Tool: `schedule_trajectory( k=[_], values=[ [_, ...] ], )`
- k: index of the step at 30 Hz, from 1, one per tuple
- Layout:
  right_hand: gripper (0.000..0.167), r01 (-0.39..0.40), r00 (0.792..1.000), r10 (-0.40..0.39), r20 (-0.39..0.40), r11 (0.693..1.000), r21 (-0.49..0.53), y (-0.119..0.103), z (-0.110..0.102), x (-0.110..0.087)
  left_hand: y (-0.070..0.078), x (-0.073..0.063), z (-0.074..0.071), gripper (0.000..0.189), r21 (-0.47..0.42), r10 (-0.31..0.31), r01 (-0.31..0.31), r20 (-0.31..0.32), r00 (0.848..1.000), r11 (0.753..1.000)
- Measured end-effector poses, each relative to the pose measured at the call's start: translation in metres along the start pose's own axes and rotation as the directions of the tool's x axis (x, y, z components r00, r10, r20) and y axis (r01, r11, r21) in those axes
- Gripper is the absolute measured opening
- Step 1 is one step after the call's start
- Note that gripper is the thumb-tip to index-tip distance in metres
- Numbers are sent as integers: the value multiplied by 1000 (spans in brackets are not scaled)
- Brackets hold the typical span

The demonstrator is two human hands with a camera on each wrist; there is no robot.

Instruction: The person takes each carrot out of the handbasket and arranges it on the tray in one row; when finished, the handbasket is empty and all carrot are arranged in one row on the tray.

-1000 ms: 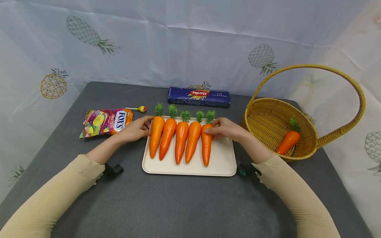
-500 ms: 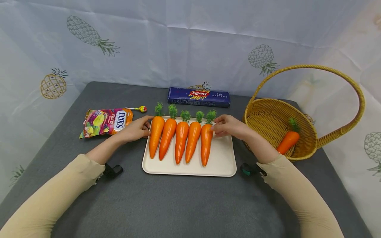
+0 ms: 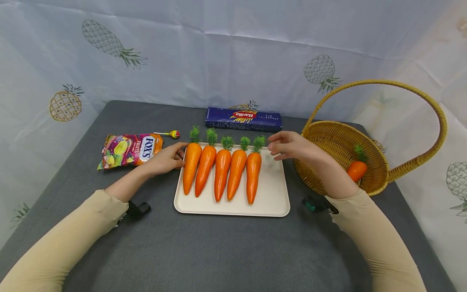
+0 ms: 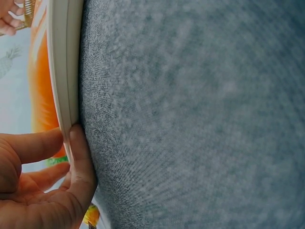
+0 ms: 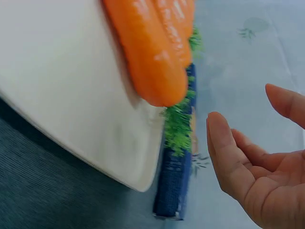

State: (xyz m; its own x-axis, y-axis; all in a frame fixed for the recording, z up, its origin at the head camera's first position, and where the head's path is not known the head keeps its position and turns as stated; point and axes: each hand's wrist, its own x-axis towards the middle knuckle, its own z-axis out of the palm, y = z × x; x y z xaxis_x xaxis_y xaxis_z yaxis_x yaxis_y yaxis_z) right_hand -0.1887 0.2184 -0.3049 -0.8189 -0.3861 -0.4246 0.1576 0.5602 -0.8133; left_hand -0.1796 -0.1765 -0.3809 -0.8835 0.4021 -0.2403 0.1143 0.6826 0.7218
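Observation:
Several orange carrots with green tops lie side by side on a cream tray (image 3: 273,194). The rightmost carrot (image 3: 253,178) has tray surface bare to its right. My left hand (image 3: 168,159) is at the tray's left rim beside the leftmost carrot (image 3: 191,168). In the left wrist view, its thumb and fingers pinch the tray rim (image 4: 64,71). My right hand (image 3: 292,146) hovers over the tray's far right corner with nothing in it. In the right wrist view, that hand (image 5: 267,176) has thumb and fingers spread apart, clear of the carrot (image 5: 152,62).
A wicker basket (image 3: 321,138) with a tall handle stands at the right, holding one carrot (image 3: 356,170). Behind the tray lies a blue spaghetti box (image 3: 243,119). A candy bag (image 3: 129,150) and a lollipop (image 3: 171,133) lie at the left on the grey table (image 3: 219,251).
My right hand has let go of the rightmost carrot and moved right and up, away from it. The left hand stays at the tray rim.

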Motion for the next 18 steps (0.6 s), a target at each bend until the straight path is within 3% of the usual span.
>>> schedule_trajectory(
  k=[8, 18],
  values=[
    [57, 62, 998, -63, -22, 998, -19, -9, -17, -21, -1, 1, 0, 64, 7, 2, -2, 3, 1000, 1000],
    [56, 83, 991, -85, -101, 996, -24, -10, -43, -42, -1, 1, 0, 65, 10, -2, 2, -2, 1000, 1000]
  ],
)
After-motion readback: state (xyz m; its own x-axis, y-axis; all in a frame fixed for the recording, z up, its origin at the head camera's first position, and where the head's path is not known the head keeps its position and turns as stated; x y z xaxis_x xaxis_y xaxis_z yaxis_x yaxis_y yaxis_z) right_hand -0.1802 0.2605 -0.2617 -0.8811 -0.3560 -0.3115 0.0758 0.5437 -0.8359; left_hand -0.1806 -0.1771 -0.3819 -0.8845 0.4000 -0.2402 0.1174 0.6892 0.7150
